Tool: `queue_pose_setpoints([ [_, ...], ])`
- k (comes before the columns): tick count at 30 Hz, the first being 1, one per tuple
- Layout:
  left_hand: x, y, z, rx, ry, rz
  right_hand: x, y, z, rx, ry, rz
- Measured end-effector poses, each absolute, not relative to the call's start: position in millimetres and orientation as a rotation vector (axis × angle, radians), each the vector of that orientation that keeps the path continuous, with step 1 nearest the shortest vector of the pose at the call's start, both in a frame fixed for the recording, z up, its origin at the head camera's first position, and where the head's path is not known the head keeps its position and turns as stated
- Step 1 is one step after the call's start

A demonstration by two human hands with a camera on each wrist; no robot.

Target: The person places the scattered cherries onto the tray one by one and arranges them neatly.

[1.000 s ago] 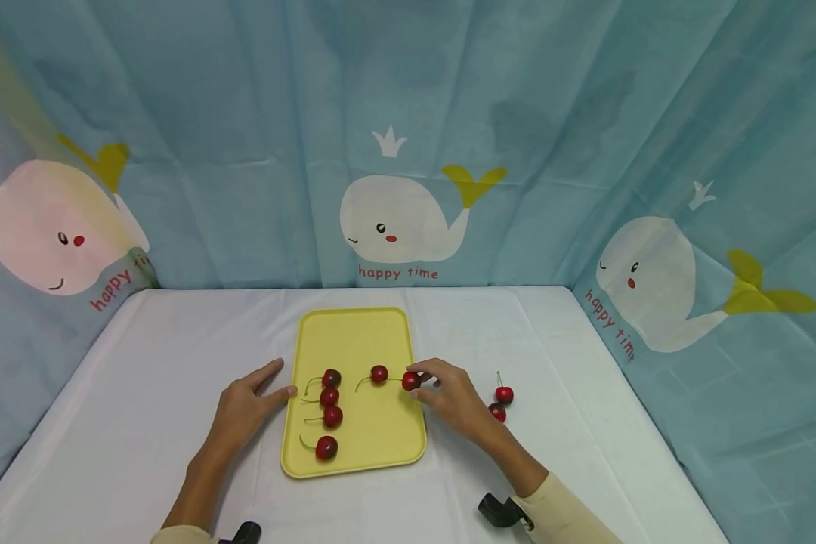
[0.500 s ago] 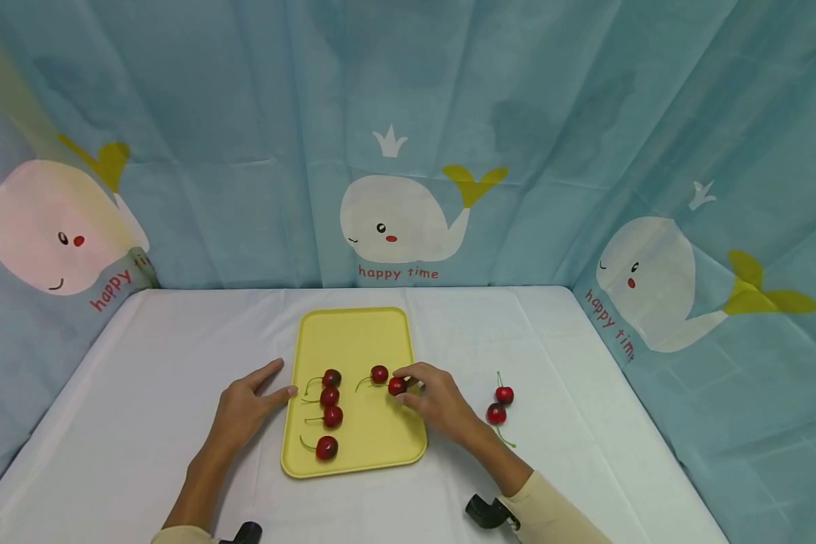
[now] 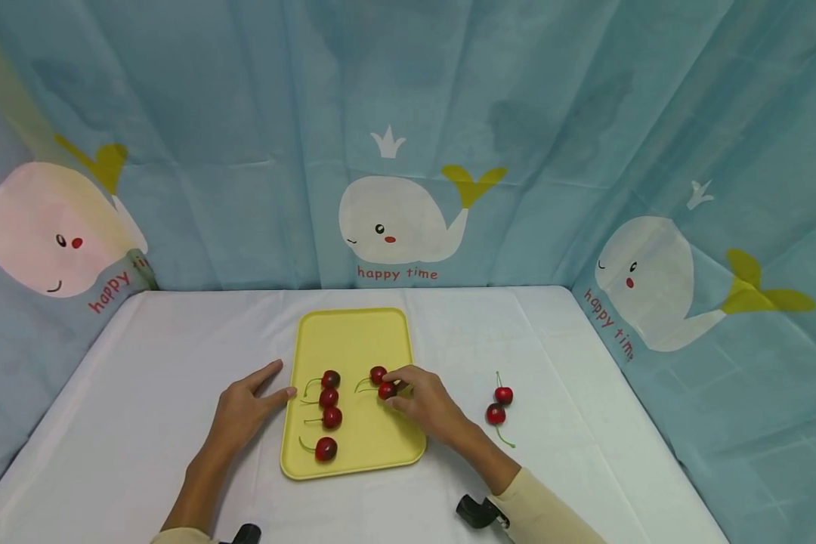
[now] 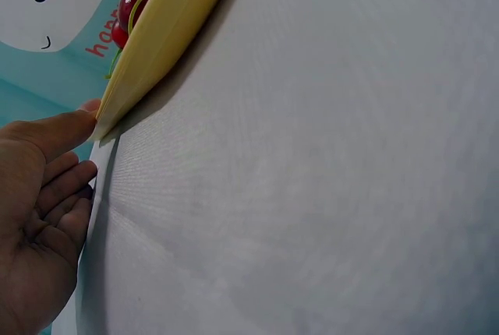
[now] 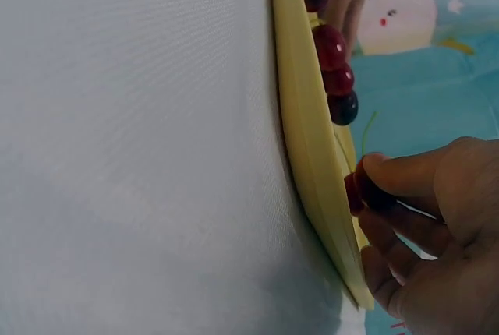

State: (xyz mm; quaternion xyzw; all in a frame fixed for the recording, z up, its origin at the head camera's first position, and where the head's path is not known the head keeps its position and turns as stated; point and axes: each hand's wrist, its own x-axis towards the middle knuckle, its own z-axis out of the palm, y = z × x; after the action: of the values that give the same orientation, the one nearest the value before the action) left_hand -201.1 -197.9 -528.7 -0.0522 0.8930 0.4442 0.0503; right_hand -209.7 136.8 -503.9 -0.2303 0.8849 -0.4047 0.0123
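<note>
A yellow tray lies on the white-covered table. Along its left half runs a column of several dark red cherries, their stems pointing left. My right hand pinches a cherry between thumb and fingers, just below another cherry in the tray's right half. In the right wrist view the thumb covers part of the pinched cherry. At the tray's left rim rests my left hand, fingers extended; its thumb touches the tray edge in the left wrist view.
Two more cherries with stems lie on the white tablecloth right of the tray. A blue curtain printed with whales surrounds the table at the back and sides. Dark wrist-camera mounts sit at the sleeves.
My right hand has carried its cherry leftward and slightly nearer, from the tray's right rim to just below the other cherry. The left hand has stayed put.
</note>
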Motion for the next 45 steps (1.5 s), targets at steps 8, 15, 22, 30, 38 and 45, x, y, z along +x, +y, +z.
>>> queue_pose_setpoints([
  [8, -200.0, -197.6, -528.9, -0.151, 2.727, 1.358, -210.1, 130.9, -506.6, -0.718, 2.778, -1.159],
  [15, -200.5, -197.2, -529.3, -0.146, 2.731, 1.373, -209.2, 126.8, -507.5, -0.784, 2.833, -1.066],
  [22, -200.4, -196.4, -529.5, -0.157, 2.73, 1.377, -209.9, 124.5, -507.5, -0.78, 2.856, -1.016],
  [30, -201.1, -196.5, -529.1, -0.165, 2.736, 1.37, -209.5, 125.3, -508.4, -0.797, 2.885, -1.011],
  [38, -200.6, -195.6, -527.8, -0.17, 2.734, 1.357, -207.2, 130.2, -506.8, -0.775, 2.851, -1.115],
  [45, -200.1, -196.0, -528.7, -0.173, 2.726, 1.356, -202.6, 139.2, -506.7, -0.769, 2.788, -1.278],
])
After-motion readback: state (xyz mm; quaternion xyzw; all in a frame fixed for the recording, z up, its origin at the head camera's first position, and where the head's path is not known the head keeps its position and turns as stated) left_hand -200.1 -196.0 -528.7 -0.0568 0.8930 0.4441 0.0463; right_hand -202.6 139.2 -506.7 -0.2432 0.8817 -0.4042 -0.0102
